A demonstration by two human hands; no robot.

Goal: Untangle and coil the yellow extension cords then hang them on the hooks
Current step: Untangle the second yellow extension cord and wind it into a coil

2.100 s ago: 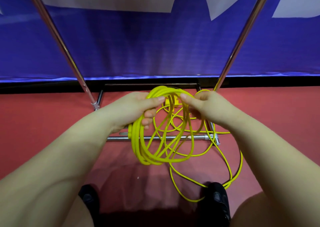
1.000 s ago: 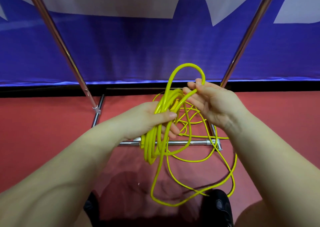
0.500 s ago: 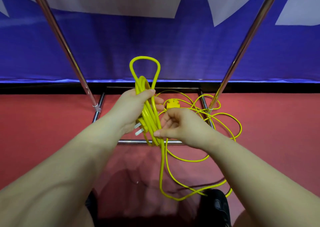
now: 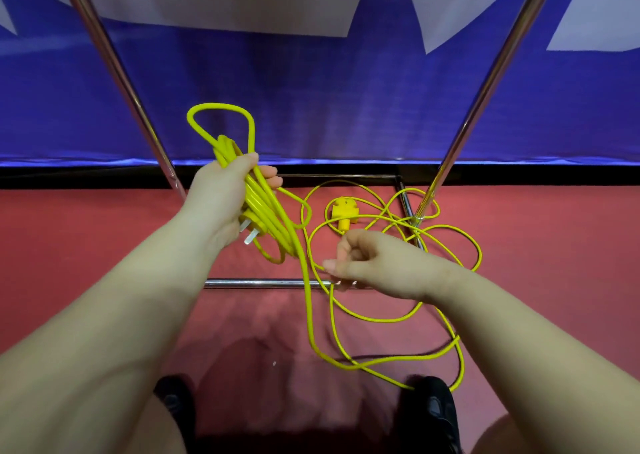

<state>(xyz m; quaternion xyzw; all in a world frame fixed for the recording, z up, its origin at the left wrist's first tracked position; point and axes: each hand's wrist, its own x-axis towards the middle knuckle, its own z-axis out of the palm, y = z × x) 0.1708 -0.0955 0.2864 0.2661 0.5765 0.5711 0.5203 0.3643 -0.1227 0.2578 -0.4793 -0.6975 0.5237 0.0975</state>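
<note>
Left hand (image 4: 225, 197) grips a bundle of coiled yellow cord (image 4: 266, 218), one loop standing up above the fist, metal plug prongs (image 4: 250, 234) poking out below the palm. Right hand (image 4: 367, 263) has fingers curled, pinching a single loose strand (image 4: 313, 270) just below the bundle. Rest of the cord lies in slack, overlapping loops on the red floor (image 4: 69, 246), with the yellow socket end (image 4: 343, 211) among them, near the rack's right upright (image 4: 485, 83).

Risks, as judged: loose loops cross each other and pass round the base of the upright — pulling hard could snag or knot there. One strand runs by the right shoe (image 4: 433, 408); stepping on it would jerk the coil. Top loop could slip if the grip eases.

Containers: none seen. Hooks not in view.
</note>
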